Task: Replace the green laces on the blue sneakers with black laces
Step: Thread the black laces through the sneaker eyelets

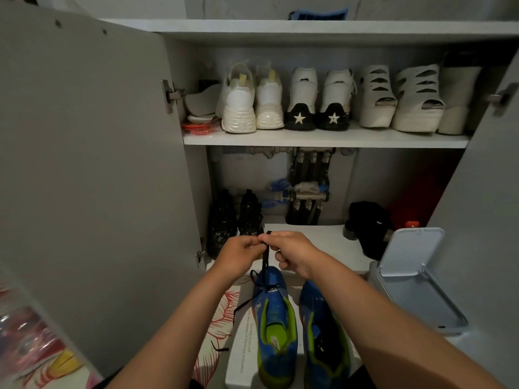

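Black lace (pixel 265 258) rises taut from the front eyelets of the left blue sneaker (pixel 276 327), and both hands meet at its top, in front of the open shoe cabinet. Starting at the left, the grey cabinet door (pixel 84 164) stands swung wide. A pair of black shoes (pixel 236 220) sits in the lower compartment, just behind the hands. The left hand (pixel 238 256) has its fingers curled in, pinching the lace near its upper end. Right against it, the right hand (pixel 293 252) pinches the same lace between thumb and forefinger, the tip poking out above and the other fingers curled under. Below, the lace's other end trails loose off the sneaker's left side onto the flower-patterned mat (pixel 222 318). The sneaker points toe-away on a white surface printed with small text, green lining showing. Just beside it on the right is the second blue sneaker (pixel 325 338), partly covered by the right forearm. Further right is a white bin (pixel 415 279), lid flipped up.
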A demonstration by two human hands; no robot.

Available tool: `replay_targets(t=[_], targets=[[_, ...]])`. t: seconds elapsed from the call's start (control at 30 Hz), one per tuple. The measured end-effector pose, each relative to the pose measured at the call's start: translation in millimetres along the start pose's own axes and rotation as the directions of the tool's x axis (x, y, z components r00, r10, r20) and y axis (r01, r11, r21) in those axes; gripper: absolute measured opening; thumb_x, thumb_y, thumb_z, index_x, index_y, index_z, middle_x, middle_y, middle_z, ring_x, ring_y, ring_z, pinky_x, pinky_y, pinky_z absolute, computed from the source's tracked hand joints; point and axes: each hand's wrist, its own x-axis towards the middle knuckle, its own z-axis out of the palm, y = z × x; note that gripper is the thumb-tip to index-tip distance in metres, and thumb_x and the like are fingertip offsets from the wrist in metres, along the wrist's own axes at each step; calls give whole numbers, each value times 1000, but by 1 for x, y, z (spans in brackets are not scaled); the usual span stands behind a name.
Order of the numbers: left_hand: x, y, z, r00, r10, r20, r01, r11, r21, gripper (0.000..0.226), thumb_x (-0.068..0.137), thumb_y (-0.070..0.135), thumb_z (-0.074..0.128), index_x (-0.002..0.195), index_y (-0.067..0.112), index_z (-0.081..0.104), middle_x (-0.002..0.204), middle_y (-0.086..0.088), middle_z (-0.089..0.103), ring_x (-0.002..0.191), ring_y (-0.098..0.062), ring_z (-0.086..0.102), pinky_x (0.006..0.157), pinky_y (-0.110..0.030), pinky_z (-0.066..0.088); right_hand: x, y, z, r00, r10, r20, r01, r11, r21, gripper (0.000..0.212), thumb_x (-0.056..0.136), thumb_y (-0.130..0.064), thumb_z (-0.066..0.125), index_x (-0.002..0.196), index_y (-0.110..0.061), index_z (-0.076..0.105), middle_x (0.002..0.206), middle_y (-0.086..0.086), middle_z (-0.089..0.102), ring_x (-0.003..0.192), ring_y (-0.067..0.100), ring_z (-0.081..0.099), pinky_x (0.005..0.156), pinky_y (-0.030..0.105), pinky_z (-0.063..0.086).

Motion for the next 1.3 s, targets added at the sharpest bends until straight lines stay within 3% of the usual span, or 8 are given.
replay_targets(t=[0.17,0.37,0.5,0.6,0.7,0.77,1.0,1.3], targets=[[-2,-1,-15,995,-90,-48,101,925,366,24,94,28,58,76,24,74,67,9,67,67,-10,61,64,-24,45,2,-2,-1,998,55,-11,-51,976,212,14,98,-21,61,107,-12,66,65,-4,42,50,7,34,45,20,23],[0,-15,-38,932,-303,-197,346,588,731,26,94,18,50,113,12,66,118,-10,66,106,-28,63,78,-30,45,9,1,-13,987,95,-129,-49,946,319,13,99,-26,59,103,-18,68,72,-3,50,53,9,39,46,21,29],[-2,-27,-47,901,-417,-118,299,400,866,45,91,9,47,135,15,55,138,-7,55,122,-25,56,95,-31,46,11,7,-17,980,110,-168,-62,962,264,15,98,-24,60,99,-16,73,76,-2,57,55,10,42,46,21,31],[1,-27,-39,941,-338,-25,215,538,815,49,92,12,52,141,14,51,144,-7,52,129,-24,52,103,-32,43,12,11,-15,987,89,-132,-66,984,165,15,97,-23,64,103,-13,74,80,-1,64,52,10,46,45,21,31],[4,-19,-19,980,-105,166,21,897,441,57,93,17,61,147,20,44,144,1,53,134,-16,49,111,-30,38,11,13,-10,995,94,-42,-90,992,92,18,94,-23,68,109,-14,72,81,-1,73,49,9,53,46,21,32],[5,-14,-4,983,-3,181,-35,977,209,55,92,18,64,144,21,47,135,6,58,127,-12,54,106,-25,41,10,14,-5,995,94,13,-95,993,65,19,94,-23,68,110,-14,72,85,0,75,51,9,56,45,20,32],[11,-17,-3,989,3,150,-35,977,209,13,86,20,74,97,25,76,73,3,74,59,-3,65,57,-25,56,15,26,-10,988,122,96,-123,992,3,23,99,-27,59,112,-14,73,91,4,71,55,10,53,48,22,31],[22,-26,-23,979,-199,40,148,833,534,19,93,19,62,91,9,78,80,-1,76,49,3,54,55,-19,44,35,53,-36,986,167,-14,-168,983,-74,11,92,-17,70,100,-11,76,81,5,70,47,11,47,43,21,35]])
